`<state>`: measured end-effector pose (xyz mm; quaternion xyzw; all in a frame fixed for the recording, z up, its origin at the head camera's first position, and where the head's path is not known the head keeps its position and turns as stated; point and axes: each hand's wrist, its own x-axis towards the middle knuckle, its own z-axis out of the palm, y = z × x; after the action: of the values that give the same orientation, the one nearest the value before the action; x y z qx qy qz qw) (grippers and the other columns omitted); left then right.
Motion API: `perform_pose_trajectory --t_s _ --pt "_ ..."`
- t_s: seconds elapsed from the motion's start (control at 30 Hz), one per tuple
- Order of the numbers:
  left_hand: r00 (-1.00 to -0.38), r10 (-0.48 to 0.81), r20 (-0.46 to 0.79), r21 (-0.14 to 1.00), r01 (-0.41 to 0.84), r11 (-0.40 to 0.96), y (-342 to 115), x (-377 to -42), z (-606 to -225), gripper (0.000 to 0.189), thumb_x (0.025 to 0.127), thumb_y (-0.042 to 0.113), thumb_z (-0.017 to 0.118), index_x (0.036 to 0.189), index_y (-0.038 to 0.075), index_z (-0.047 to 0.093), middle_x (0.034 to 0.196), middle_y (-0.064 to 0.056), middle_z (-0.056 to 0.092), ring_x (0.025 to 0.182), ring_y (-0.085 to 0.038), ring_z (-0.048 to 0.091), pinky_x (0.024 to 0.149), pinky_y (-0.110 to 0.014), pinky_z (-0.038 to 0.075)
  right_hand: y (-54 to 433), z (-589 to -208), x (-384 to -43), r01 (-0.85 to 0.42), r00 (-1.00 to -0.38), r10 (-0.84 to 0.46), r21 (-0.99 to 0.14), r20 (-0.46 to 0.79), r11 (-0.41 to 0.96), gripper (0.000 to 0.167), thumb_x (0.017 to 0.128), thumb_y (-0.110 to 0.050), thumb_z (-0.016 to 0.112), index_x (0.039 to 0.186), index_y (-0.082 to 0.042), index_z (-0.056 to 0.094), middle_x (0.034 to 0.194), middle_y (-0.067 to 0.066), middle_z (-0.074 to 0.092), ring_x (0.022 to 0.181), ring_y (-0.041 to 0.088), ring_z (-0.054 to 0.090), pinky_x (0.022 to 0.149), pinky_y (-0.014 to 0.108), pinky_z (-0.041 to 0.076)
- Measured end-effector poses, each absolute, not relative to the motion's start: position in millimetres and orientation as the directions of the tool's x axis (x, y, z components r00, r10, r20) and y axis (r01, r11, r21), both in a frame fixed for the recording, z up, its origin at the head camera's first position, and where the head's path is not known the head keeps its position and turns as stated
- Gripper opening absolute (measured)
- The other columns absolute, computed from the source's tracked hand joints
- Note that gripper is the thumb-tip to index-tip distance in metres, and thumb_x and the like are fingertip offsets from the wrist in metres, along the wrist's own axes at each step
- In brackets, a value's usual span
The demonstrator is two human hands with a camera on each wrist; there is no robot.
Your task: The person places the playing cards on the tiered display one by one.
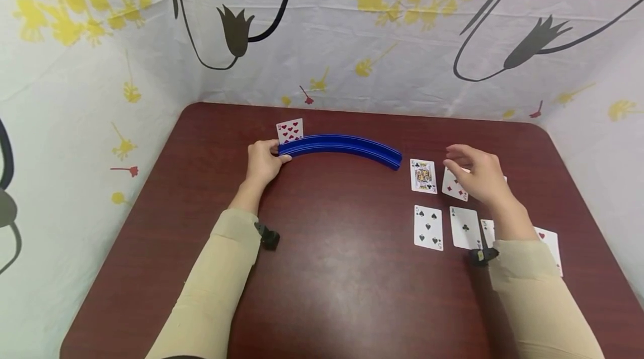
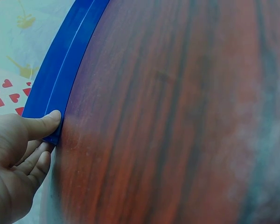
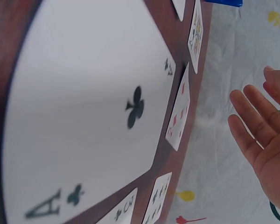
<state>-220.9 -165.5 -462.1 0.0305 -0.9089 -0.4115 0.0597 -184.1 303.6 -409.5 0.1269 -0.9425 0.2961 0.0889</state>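
At the far left of the table my left hand (image 1: 264, 162) pinches the near end of a curved blue plastic track (image 1: 342, 143). In the left wrist view the thumb lies on top of the blue track (image 2: 60, 79) and fingers come from beneath. Behind that end shows a hearts card (image 1: 289, 128), its lower part covered by the track. My right hand (image 1: 480, 175), holding nothing, hovers with fingers apart over the cards at the right. It partly hides a diamonds card (image 1: 455, 187) in the head view; the king of clubs (image 1: 423, 176) lies left of that card.
In front of those two lie a five of spades (image 1: 428, 228) and an ace of clubs (image 1: 464, 225). Farther right, a clubs card (image 3: 119, 210) and a hearts card (image 1: 550, 244) are partly covered by the right arm. Patterned cloth (image 1: 322, 40) hangs behind the table (image 1: 347, 269).
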Motion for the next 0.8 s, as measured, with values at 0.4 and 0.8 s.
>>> perform_pose_trajectory --t_s 0.4,0.8 --pt "-0.992 -0.106 0.076 0.752 -0.013 0.659 -165 -220 -461 0.039 0.088 0.015 0.081 0.123 0.0 0.072 0.107 -0.019 0.074 0.103 -0.028 0.068 0.093 -0.041 0.053 318 -413 -178 -0.295 -0.949 -0.183 -0.53 0.255 0.795 0.03 0.097 -0.009 0.069 0.124 0.003 0.065 0.109 0.023 0.072 0.092 0.043 0.071 0.071 0.008 0.047" --pt "-0.992 -0.103 0.072 0.748 -0.015 0.664 -165 -221 -461 0.042 0.089 0.015 0.08 0.126 -0.001 0.07 0.111 -0.02 0.073 0.106 -0.03 0.068 0.095 -0.042 0.053 334 -415 -173 -0.268 -0.955 -0.155 -0.513 0.252 0.815 0.029 0.096 -0.013 0.07 0.121 0.001 0.067 0.108 0.021 0.073 0.083 -0.018 0.056 0.07 0.002 0.038"
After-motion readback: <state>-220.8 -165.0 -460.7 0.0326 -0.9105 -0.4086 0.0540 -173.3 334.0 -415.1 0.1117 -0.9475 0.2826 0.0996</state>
